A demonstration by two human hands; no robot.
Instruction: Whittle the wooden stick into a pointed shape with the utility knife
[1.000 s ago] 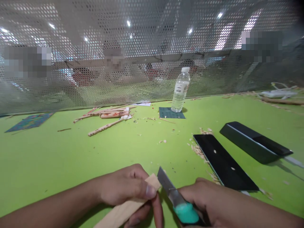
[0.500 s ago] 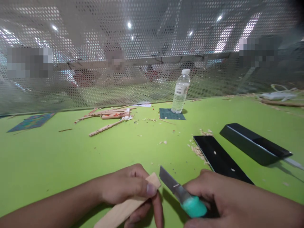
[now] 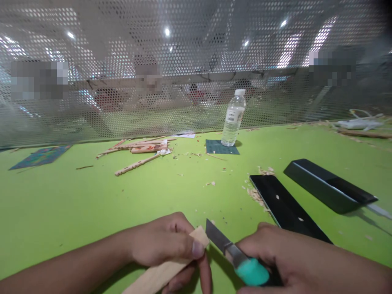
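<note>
- Left hand (image 3: 165,243) closed around a flat wooden stick (image 3: 167,269), thumb pressed on the top face near the far end, fingers curled beneath; stick held low over the green table (image 3: 92,204), far end angled up and to the right.
- Right hand (image 3: 294,257) wrapped shut on a utility knife (image 3: 237,259) with a teal grip, bare blade aimed at the stick's far corner, tip just beside the wood; contact too close to call.
- Stick judged light, thin and stiff, pale dry wood, likely to split along the grain or snap if levered; best held as here, pinched flat well back from the worked end, thumb kept clear of the blade's line.
- Knife judged light, with a sharp edge; rubbery-looking teal section the safe place to hold.
- Two long black trays (image 3: 288,208) lying to the right on the table, wood shavings (image 3: 254,194) scattered beside the nearer one.
- Farther back, a pile of carved wooden sticks (image 3: 137,149), a clear water bottle (image 3: 233,118) standing upright on a small dark mat (image 3: 218,147), a patterned card (image 3: 41,156) at far left.
- Perforated metal screen (image 3: 183,61) closing off the back of the table; people behind it blurred.
</note>
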